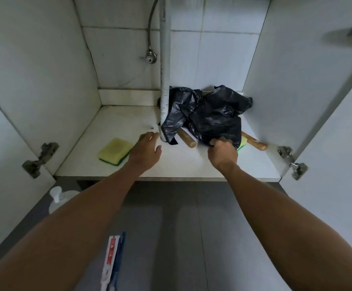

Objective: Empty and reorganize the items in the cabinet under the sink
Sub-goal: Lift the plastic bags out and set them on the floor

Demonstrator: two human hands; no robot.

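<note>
A crumpled black plastic bag [208,114] lies on the white cabinet floor [183,162], draped over two wooden handles [188,139] [254,142]. My right hand [223,153] pinches the bag's near edge. Beside that hand, a second yellow-green sponge [242,143] peeks out from under the bag. My left hand [145,150] reaches in with fingers relaxed, its fingertips close to the bag's left corner and the foot of the white drain pipe [164,80]. A yellow sponge with a green underside [115,151] lies flat just left of my left hand.
Both cabinet doors stand open, with metal hinges left [40,159] and right [292,162]. A hose and wall valve [151,56] sit on the tiled back wall. On the grey floor outside are a white pump bottle [58,198] and a red-white-blue packet [113,261].
</note>
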